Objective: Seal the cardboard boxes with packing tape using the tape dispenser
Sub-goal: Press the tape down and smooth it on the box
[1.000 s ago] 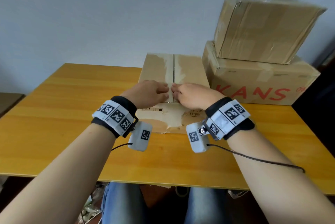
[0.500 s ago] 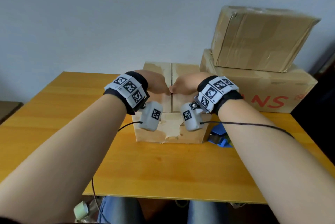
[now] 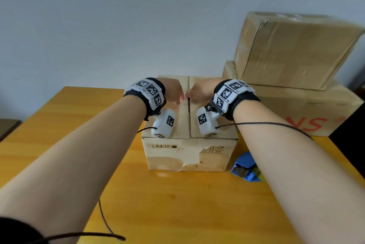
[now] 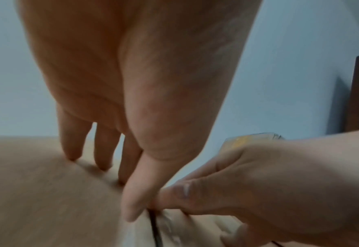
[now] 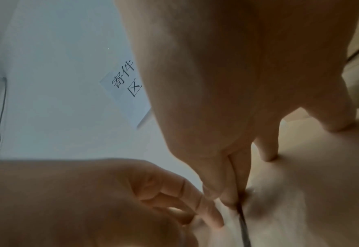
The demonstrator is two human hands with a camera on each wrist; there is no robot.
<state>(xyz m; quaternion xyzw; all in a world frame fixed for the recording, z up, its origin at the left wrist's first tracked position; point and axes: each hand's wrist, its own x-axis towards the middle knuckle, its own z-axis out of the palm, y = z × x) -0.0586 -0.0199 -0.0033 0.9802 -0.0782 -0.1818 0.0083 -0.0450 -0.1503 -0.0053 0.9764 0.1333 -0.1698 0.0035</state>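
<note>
A small cardboard box (image 3: 185, 157) with a torn front face stands in the middle of the table. Its two top flaps meet at a narrow dark seam (image 3: 188, 117). My left hand (image 3: 173, 91) presses the left flap with straight fingers (image 4: 102, 160), its thumb at the seam (image 4: 154, 225). On the other flap my right hand (image 3: 199, 91) does the same, fingers (image 5: 269, 150) down on the cardboard and thumb by the seam (image 5: 242, 222). Both hands are near the box's far end. A blue tape dispenser (image 3: 245, 168) lies on the table against the box's right side; neither hand touches it.
Two larger cardboard boxes are stacked at the back right, a taped one (image 3: 292, 50) on a box with red letters (image 3: 300, 113). The yellow wooden table (image 3: 177, 204) ends close to me. A paper sign (image 5: 127, 90) hangs on the wall behind.
Both hands have slid along the seam from the box's near edge toward its far end. The view has pulled back, and the blue dispenser now shows beside the box.
</note>
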